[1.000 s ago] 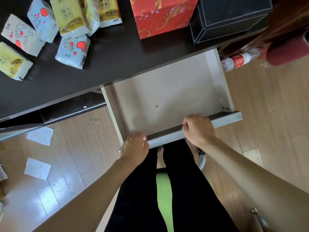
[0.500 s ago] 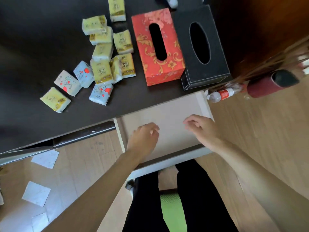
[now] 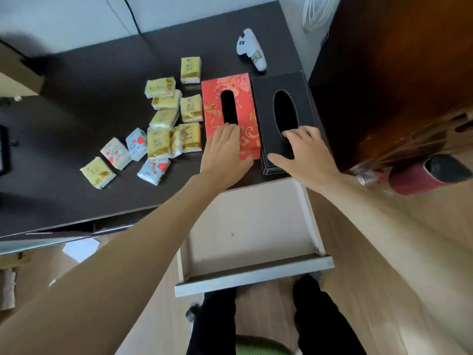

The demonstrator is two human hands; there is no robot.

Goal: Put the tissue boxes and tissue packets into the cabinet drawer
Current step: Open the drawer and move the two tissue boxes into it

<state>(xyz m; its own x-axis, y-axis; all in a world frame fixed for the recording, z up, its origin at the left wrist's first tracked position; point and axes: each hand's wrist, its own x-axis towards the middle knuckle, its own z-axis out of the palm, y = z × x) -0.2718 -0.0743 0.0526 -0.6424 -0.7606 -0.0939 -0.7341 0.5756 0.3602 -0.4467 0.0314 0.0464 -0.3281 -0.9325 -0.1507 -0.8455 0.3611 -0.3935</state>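
A red floral tissue box (image 3: 243,98) and a black tissue box (image 3: 263,103) stand side by side at the dark desk's (image 3: 76,111) right front. My left hand (image 3: 225,155) lies flat on the red box's near end. My right hand (image 3: 304,155) rests with spread fingers on the black box's near end, fingertips at its oval slot. Several yellow tissue packets (image 3: 163,119) and white-blue ones with red hearts (image 3: 153,170) lie left of the boxes. Below, the white drawer (image 3: 253,275) is pulled out with nothing inside it.
A white bottle-like object (image 3: 252,51) lies behind the boxes. A brown wooden cabinet (image 3: 384,73) stands to the right, with a dark red cylinder (image 3: 430,175) beside it. White papers (image 3: 80,248) lie on the wooden floor. My legs are under the drawer front.
Both hands left the drawer front, passed over the drawer and moved up onto the near ends of the two tissue boxes. The view tilted up to show more of the desk.
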